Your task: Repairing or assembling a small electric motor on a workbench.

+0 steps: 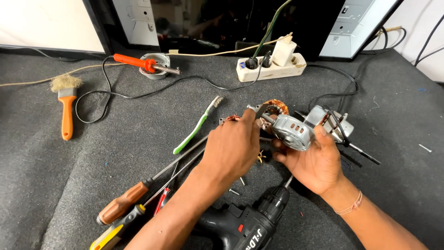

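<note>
Screws (236, 186) are lying loose at lower centre, so a bump could be scattering them. Your right hand (314, 162) is cupping the motor (290, 131) at centre frame; your left hand (233, 147) is pinching its shaft end, risking slipping onto copper windings (276, 108).

Drill (245, 224) before hands; screwdrivers (138, 199) left; power strip (270, 67) behind.
</note>
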